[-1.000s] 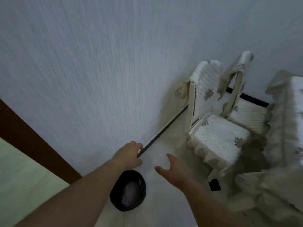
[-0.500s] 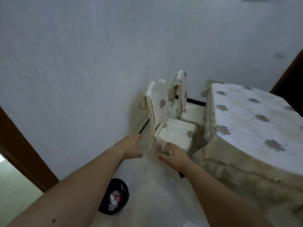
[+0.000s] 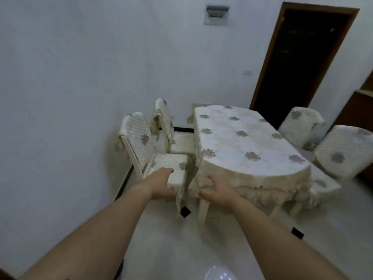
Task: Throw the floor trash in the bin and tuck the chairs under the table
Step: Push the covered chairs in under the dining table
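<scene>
Cloth-covered table (image 3: 242, 142) near white wall (image 3: 60, 77); dark doorway (image 3: 302, 57) behind; pale floor (image 3: 181, 249).

One cloth-covered bench (image 3: 242, 142). Four covered chairs: near left chair (image 3: 167, 168), far left chair (image 3: 181, 141), far right chair (image 3: 300, 126), near right chair (image 3: 343, 152). Two hands: left hand (image 3: 161, 184), right hand (image 3: 219, 190). One dark doorway (image 3: 302, 63). One wall box (image 3: 217, 15).

Home dining room: clothed table (image 3: 242, 138), chairs (image 3: 139, 138).
</scene>
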Action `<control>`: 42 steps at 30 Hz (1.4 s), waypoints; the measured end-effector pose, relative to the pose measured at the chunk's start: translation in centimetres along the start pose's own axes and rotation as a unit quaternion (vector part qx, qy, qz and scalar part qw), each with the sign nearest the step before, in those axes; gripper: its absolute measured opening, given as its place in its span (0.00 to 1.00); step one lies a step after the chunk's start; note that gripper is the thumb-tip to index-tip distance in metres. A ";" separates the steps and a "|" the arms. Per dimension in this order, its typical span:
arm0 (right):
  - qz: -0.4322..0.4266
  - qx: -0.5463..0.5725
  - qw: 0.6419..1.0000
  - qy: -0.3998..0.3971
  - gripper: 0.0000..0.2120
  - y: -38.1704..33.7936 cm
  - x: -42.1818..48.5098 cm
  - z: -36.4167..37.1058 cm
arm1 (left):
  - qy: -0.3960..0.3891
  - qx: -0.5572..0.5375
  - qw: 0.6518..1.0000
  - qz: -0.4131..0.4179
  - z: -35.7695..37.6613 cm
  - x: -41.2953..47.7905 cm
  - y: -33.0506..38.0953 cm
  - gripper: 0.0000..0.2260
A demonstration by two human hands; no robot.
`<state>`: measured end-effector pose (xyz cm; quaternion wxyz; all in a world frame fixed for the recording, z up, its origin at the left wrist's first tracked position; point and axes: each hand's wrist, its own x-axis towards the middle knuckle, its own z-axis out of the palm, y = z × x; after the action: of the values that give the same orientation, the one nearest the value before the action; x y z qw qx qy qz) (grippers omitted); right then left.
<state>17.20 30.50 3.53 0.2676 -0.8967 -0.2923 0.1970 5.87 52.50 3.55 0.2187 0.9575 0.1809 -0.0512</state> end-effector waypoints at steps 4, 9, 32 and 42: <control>0.047 0.024 0.998 0.024 0.46 4.2 -2.9 -3.6 | -0.012 0.017 0.999 0.037 1.0 1.0 5.8 0.41; 0.093 -0.002 0.994 0.062 0.40 9.4 -7.3 -8.2 | -0.027 0.021 0.997 0.063 2.7 1.7 13.4 0.39; 0.165 -0.079 0.972 0.146 0.29 31.5 -27.0 -29.4 | -0.028 0.154 0.960 0.234 13.9 2.9 52.2 0.34; 0.262 -0.085 0.948 0.162 0.35 42.0 -31.9 -34.0 | -0.050 0.171 0.930 0.322 20.8 5.3 64.2 0.32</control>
<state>28.16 -30.78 11.36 0.1727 -0.9810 -0.0156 0.0868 34.14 -8.76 9.60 0.0654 0.9834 -0.1600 -0.0556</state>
